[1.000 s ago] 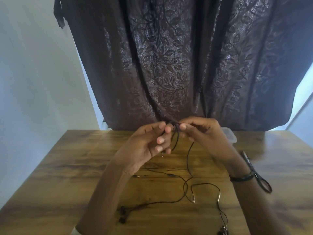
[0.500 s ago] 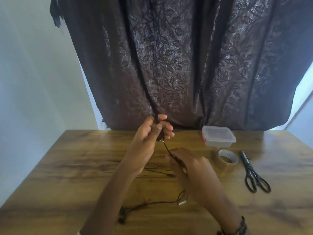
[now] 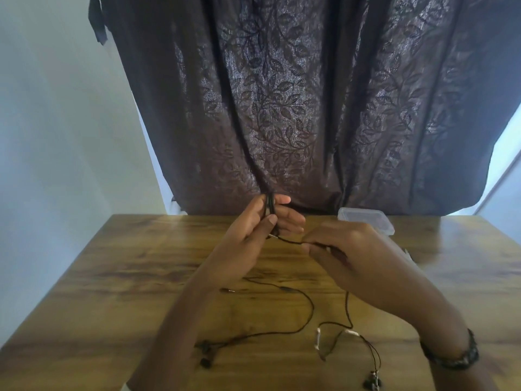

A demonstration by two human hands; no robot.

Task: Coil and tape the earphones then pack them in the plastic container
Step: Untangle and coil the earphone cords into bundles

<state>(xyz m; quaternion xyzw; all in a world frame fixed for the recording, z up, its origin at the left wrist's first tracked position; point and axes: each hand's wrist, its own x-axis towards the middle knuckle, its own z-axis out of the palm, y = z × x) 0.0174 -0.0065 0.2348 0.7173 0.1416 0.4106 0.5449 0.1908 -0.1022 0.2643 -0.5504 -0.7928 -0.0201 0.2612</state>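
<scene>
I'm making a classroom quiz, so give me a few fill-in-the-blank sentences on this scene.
1. The coil of black cable is wound on the fingers of the ____ hand.
2. The right hand pinches the earphone ____.
3. The plastic container sits on the ____, beyond the right hand.

Missing: left; cable; table

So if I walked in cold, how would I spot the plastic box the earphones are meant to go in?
Look at the wooden table, then along its far edge where the dark leaf-patterned curtain hangs. Just beyond the right hand sits the plastic container, low, clear and lidded. It is the only see-through thing; the rest is thin black cable.
</scene>
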